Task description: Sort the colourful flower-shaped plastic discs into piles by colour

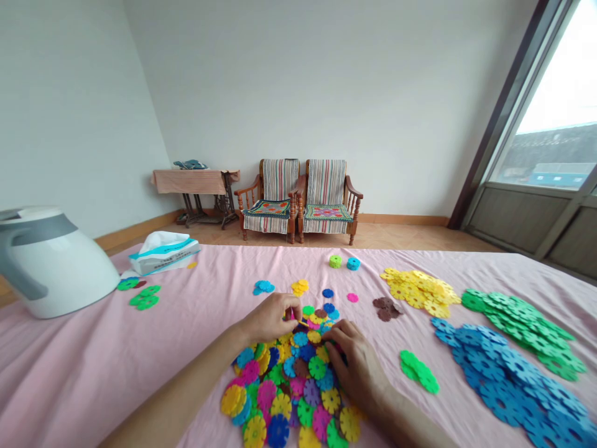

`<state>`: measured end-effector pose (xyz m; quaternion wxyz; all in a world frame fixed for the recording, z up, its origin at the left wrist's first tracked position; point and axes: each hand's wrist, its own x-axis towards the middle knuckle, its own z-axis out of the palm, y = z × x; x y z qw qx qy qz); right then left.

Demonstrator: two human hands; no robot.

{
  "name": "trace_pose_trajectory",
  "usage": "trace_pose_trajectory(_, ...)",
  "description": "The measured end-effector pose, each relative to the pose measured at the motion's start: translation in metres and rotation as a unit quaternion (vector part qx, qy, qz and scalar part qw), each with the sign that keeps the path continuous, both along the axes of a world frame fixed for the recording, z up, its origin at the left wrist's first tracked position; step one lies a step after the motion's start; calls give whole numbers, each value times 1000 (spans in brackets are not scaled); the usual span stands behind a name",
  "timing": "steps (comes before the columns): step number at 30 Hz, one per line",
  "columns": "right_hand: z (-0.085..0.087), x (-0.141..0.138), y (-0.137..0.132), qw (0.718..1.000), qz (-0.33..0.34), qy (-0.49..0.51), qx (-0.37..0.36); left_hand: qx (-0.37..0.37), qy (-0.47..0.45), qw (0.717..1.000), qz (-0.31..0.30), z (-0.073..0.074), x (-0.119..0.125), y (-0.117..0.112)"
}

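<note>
A heap of notched plastic discs (301, 367) in many colours lies on the pink cloth in front of me. My left hand (275, 316) is above the far side of the heap, thumb and fingers pinching a yellow notched disc (303, 323) seen nearly edge-on. My right hand (355, 361) rests at the heap's right edge, its fingers curled and the thumb tip close to them. What those right fingertips hold, if anything, is hidden. Just beyond the hands lie a dark blue disc (328, 293), a pink disc (353, 298) and a few yellow discs (300, 287).
To the right are piles of yellow discs (417, 291), green discs (517, 326) and blue discs (508, 379), plus brown discs (386, 308). Short lime (335, 262) and blue (353, 264) stacks stand farther back. A kettle (65, 267) and tissue pack (164, 254) are left.
</note>
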<state>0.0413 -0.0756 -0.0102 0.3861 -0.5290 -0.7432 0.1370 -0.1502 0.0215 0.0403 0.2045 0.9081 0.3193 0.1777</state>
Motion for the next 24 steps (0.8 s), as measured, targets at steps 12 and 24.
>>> trace_pose_trajectory(12, -1, 0, 0, 1000, -4, -4, -2, -152, -141, 960, 190, -12, 4, 52)
trace_pose_trajectory(24, -2, 0, 0, 1000, -4, -5, -6, -136, -199, 940, 241, -28, 2, 78)
